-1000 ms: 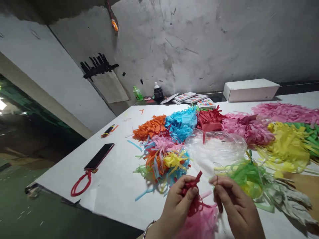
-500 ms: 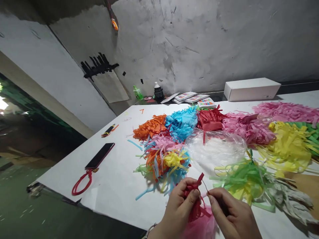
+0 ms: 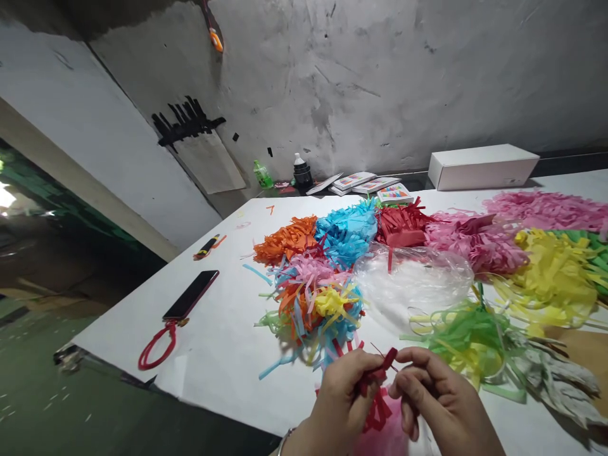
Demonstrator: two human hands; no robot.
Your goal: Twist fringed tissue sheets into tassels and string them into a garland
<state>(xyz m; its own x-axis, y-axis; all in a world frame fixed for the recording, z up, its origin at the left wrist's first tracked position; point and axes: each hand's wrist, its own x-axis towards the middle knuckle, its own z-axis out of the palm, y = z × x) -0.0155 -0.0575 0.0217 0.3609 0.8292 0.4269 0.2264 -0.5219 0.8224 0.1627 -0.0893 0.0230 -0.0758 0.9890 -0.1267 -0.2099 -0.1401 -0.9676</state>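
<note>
My left hand (image 3: pixel 344 396) is closed around a red tissue-paper tassel (image 3: pixel 377 408). Its twisted end pokes up past the thumb, and cut strips hang below and fan out behind the fingers. A thin dark thread or wire (image 3: pixel 377 349) sticks out near that end. Close on the right is my right hand (image 3: pixel 439 396), fingers curled but thumb and forefinger apart; the forefinger tip is at the tassel's twisted end, and whether it touches cannot be told. Under both hands lies pink tissue paper (image 3: pixel 380 437), partly hidden.
Ahead lie a pile of mixed tassels (image 3: pixel 313 297), a clear plastic bag (image 3: pixel 413 278) and bundles of orange (image 3: pixel 285 240), blue (image 3: pixel 349 231) and yellow (image 3: pixel 553 278) tassels. A glove (image 3: pixel 553 373) is at right, a phone (image 3: pixel 190 296) at left, a white box (image 3: pixel 482 168) by the wall.
My right hand has let go of the thin thread it was pinching, and its thumb and forefinger have parted. My left hand has tilted the red tassel, so more of its strips show.
</note>
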